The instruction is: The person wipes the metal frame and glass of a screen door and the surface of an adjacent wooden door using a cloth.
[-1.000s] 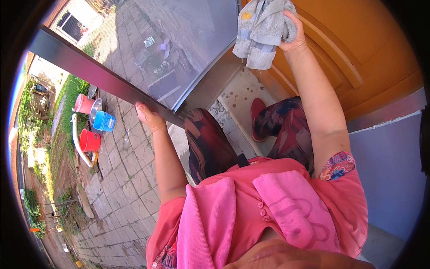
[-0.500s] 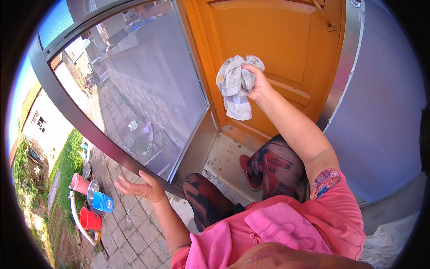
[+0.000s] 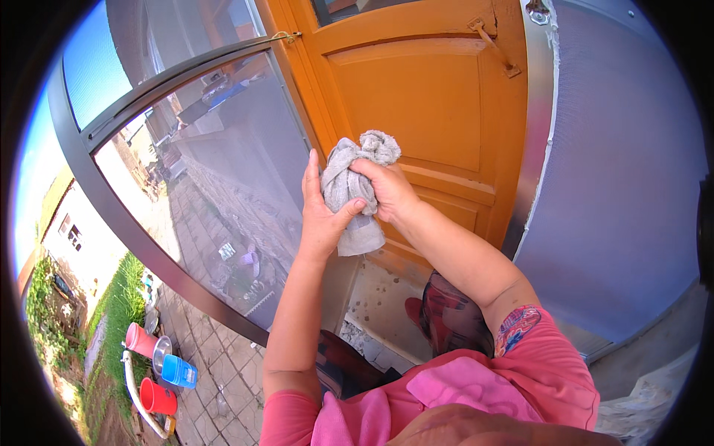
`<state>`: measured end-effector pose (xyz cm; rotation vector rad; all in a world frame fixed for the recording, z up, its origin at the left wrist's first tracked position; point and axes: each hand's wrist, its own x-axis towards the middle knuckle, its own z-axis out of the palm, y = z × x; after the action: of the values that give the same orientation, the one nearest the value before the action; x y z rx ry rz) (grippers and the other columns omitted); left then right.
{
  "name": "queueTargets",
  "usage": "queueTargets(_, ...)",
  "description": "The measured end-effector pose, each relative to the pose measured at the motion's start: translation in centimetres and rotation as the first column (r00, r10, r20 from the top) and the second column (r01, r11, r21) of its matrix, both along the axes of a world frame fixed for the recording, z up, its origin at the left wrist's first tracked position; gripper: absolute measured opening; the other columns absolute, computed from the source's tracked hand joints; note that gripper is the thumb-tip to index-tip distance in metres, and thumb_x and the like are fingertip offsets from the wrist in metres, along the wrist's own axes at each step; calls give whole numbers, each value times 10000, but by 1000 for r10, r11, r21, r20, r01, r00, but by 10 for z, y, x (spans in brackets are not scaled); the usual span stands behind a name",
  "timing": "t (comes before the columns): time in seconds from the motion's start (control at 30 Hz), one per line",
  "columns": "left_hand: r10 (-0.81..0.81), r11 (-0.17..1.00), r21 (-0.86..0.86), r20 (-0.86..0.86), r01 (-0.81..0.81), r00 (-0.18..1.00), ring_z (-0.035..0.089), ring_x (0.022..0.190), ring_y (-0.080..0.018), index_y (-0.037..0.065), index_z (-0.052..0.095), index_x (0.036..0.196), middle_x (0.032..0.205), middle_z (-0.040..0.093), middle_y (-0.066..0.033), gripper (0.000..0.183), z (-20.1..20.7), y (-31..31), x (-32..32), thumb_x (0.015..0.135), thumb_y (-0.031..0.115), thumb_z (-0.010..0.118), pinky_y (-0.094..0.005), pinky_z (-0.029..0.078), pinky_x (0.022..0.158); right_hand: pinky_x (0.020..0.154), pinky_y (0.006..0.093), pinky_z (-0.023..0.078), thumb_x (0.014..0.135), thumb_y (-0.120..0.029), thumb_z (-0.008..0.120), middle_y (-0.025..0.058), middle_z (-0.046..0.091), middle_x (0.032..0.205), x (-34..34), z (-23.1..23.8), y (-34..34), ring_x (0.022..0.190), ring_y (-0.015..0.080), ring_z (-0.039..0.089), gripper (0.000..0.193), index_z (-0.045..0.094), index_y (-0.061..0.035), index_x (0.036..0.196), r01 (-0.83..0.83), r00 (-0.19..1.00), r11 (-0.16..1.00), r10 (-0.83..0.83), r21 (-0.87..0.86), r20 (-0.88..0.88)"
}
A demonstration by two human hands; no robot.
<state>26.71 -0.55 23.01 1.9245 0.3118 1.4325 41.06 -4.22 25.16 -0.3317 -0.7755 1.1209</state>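
A crumpled grey cloth (image 3: pixel 339 186) is bunched up in front of me, its lower end hanging loose. My right hand (image 3: pixel 388 190) grips it from the right, fingers wrapped into the folds. On the other side, my left hand (image 3: pixel 321 221) cups the bundle, its thumb laid over the front and its fingers pointing upward along the left edge. Behind the cloth stands an orange wooden door (image 3: pixel 409 104) with a metal pull handle (image 3: pixel 497 48). To the left is a metal-framed door with a glass or mesh panel (image 3: pixel 245 163).
At lower left, on paving (image 3: pixel 223 372), stand a pink bucket (image 3: pixel 140 339), a metal basin (image 3: pixel 161 351), a blue container (image 3: pixel 179 371) and a red bucket (image 3: pixel 158 398), beside a white hose (image 3: pixel 132 386). A bluish panel (image 3: pixel 617 163) rises on my right. A concrete step (image 3: pixel 379 301) lies below.
The cloth has come lower and left in my right hand. My left hand, empty and spread beside the door frame before, has risen and taken hold of the cloth too.
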Motion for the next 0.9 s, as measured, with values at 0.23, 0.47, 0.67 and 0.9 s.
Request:
queueTargets(0.23, -252, 954, -111, 193, 277, 948, 613, 1148, -153, 31, 494, 1439, 1291, 621, -82, 600, 26, 17, 89, 879, 21, 709, -309, 522, 986, 910, 380, 553, 930, -202, 681, 84, 682, 1128, 71, 18, 1, 1045, 197, 667, 338, 638, -30, 1217, 54, 923, 992, -93, 112, 373)
queueTargets(0.47, -207, 889, -327, 340, 322, 917, 678, 976, -167, 19, 548, 1307, 1129, 673, -82, 378, 81, 56, 118, 938, 12, 627, -338, 587, 839, 1069, 490, 405, 800, -178, 758, 199, 538, 1340, 130, 68, -16, 1238, 395, 466, 579, 563, -12, 1319, 670, -481, -221, -856, 709, 187)
queueTargets(0.67, -127, 973, -107, 491, 205, 862, 692, 1008, -236, 23, 511, 1309, 1158, 654, -104, 345, 161, 103, 161, 976, 53, 597, -385, 599, 856, 1069, 510, 405, 842, -206, 714, 170, 577, 1340, 191, 111, -21, 1258, 371, 489, 540, 576, -62, 1343, 511, -800, -544, -584, 665, 137)
queueTargets(0.9, -207, 978, 161, 613, 136, 763, 610, 987, -199, 23, 426, 1321, 1157, 604, -106, 457, 268, 156, 231, 911, 118, 603, -361, 534, 865, 1015, 495, 440, 896, -285, 654, 122, 711, 1158, 217, 135, -24, 1136, 338, 622, 427, 645, -102, 1281, 587, -791, -468, -505, 660, 345)
